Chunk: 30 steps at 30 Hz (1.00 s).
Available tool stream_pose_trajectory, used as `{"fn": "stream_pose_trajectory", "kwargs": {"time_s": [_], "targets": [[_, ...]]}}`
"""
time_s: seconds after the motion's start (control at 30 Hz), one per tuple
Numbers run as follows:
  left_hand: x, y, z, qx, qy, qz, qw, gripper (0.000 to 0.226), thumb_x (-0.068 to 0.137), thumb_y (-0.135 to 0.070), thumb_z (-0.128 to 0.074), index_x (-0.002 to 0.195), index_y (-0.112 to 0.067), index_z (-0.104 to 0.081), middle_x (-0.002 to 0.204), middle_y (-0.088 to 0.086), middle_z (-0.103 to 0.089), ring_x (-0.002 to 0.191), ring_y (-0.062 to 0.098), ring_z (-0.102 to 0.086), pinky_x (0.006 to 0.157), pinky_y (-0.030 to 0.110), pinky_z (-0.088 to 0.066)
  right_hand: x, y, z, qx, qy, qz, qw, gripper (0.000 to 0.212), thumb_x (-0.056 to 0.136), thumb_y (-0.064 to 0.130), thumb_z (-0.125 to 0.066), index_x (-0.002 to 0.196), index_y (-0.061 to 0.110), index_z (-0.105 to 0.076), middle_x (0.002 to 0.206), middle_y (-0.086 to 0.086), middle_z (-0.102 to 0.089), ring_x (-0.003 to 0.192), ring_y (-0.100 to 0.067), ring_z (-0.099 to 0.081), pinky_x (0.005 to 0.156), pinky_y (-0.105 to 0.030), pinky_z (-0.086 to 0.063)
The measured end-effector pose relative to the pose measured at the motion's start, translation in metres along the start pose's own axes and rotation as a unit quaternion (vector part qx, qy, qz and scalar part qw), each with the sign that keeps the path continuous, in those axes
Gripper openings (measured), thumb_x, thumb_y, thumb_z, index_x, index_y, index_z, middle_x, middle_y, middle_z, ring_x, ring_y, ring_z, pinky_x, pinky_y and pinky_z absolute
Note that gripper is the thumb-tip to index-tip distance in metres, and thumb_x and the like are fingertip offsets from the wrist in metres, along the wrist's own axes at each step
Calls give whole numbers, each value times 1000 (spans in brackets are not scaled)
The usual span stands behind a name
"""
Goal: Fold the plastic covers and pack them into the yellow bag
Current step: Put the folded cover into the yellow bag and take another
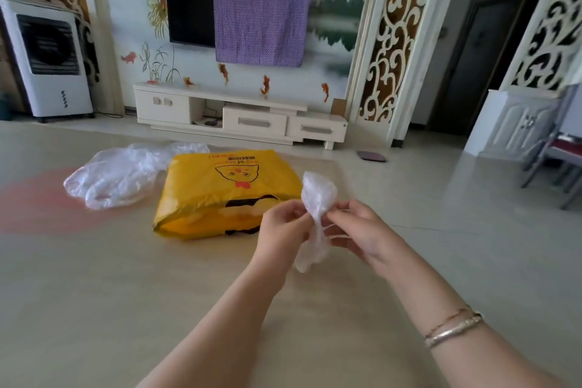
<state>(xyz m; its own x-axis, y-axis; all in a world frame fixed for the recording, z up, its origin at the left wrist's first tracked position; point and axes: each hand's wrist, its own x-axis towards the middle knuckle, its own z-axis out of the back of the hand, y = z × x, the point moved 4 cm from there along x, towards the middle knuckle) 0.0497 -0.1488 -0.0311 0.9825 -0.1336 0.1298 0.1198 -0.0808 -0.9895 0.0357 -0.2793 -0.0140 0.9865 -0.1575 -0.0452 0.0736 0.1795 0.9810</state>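
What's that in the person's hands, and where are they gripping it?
A crumpled plastic cover, pinched at its narrow middle between the left hand and right hand.

Loose plastic covers (126, 175) lie left of the bag (226, 186) on the table (94, 277).

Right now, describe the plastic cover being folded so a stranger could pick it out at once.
Start at the yellow bag lying on the floor. Just in front of its right end, the left hand and right hand pinch a small plastic cover in the air. Unlike the loose plastic pile lying left of the bag, it is bunched narrow.
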Motion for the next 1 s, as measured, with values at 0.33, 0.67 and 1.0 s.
{"fn": "stream_pose_trajectory", "kwargs": {"time_s": [0.33, 0.67, 1.0], "targets": [[-7, 11, 15, -26, -18, 10, 999, 10, 91, -7, -53, 94, -6, -63, 76, 8, -70, 69, 19, -64, 68, 32, -50, -3, -17, 8, -22, -37, 21, 999, 10, 90, 25, -63, 84, 19, -58, 95, -7, -62, 90, -18, -58, 82, -31, -46], [-10, 16, 8, 37, -4, -28, 999, 3, 90, -10, -62, 91, -8, -62, 80, 18, -70, 64, 25, -65, 59, 32, -48, -11, -21, 4, -25, -41, 13, 999, 11, 91, 13, -60, 79, 15, -60, 82, -6, -62, 83, -22, -57, 78, -36, -45], [-8, 13, 6, 22, -34, -48, 998, 11, 93, -19, -62, 93, -8, -60, 64, 2, -58, 47, 8, -48, 43, 19, -38, -17, -15, 20, 91, -107, 29, 990, 18, 95, 14, -55, 77, 16, -57, 86, -13, -64, 78, -20, -61, 69, -32, -53]]}}
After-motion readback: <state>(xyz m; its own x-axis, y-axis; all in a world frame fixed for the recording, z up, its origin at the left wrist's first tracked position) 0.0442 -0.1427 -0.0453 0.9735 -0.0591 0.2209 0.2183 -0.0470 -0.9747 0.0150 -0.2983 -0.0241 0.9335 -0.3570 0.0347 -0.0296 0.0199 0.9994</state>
